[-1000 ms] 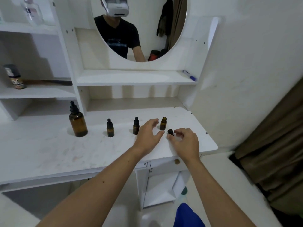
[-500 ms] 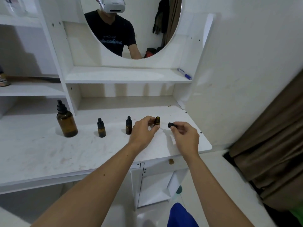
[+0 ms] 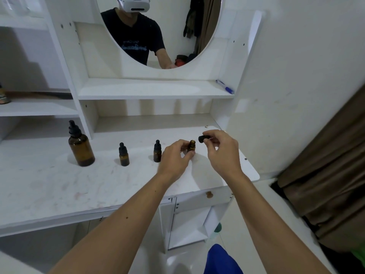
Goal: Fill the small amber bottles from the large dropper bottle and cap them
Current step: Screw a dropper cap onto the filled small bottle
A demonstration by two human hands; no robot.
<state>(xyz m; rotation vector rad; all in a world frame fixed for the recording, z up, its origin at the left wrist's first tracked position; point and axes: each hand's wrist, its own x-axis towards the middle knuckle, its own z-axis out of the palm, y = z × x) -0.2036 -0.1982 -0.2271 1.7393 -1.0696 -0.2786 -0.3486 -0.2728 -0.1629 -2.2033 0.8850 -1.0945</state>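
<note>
Along the desk, items run from the left edge toward the right corner in descending size: the large dropper bottle stands upright and capped nearest the left, well apart from the hands; two small capped bottles stand upright to its right, near one another. Next to them, near the right corner, the open small bottle is upright, neck exposed, clasped at its body by the thumb and fingers of the left hand. Whether its base rests on the desk cannot be told. The right hand pinches the black cap between its fingertips, holding it just beside and slightly above the open neck, to the neck's right. Cap and neck are apart. The bottle's long axis is vertical; the cap appears tilted, opening facing left. Judgement: capping is in hand; the cap must shift left and turn opening-down to seat squarely. Fill level cannot be confirmed.
</note>
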